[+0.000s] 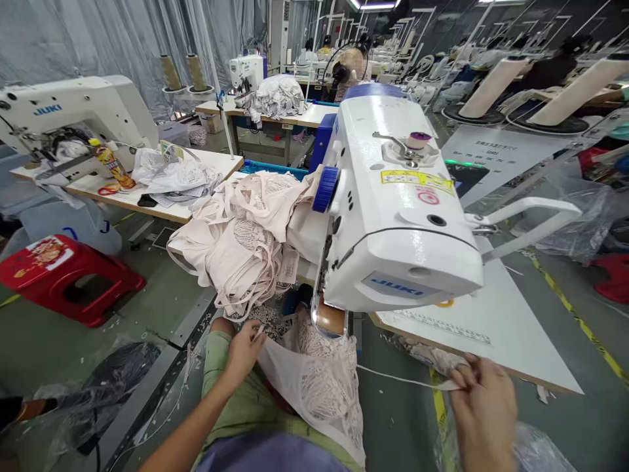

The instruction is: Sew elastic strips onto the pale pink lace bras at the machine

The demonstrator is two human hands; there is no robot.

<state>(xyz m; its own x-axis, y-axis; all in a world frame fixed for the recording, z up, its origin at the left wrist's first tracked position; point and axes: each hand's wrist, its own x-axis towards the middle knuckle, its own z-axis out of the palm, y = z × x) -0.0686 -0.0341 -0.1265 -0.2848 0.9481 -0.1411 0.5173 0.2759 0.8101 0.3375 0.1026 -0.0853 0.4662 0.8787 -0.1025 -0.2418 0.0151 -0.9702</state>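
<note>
A beige lace bra point(327, 387) hangs over my lap, just below the front of a white sewing machine point(407, 242). My left hand point(246, 351) pinches the bra's left end. Off to the right, my right hand point(484, 387) is closed on the end of a thin pale strap point(407, 379), which stretches taut from the bra. The machine's narrow arm end point(331, 319) is directly above the lace. A pile of similar beige bras point(246, 229) lies to the left of the machine head.
The white table edge point(531, 354) is close by my right hand. A red stool point(69, 275) stands at left, near another sewing machine point(83, 124) and a bottle point(112, 164). Thread cones point(496, 85) rise at back right. Plastic bags point(128, 380) lie on the floor.
</note>
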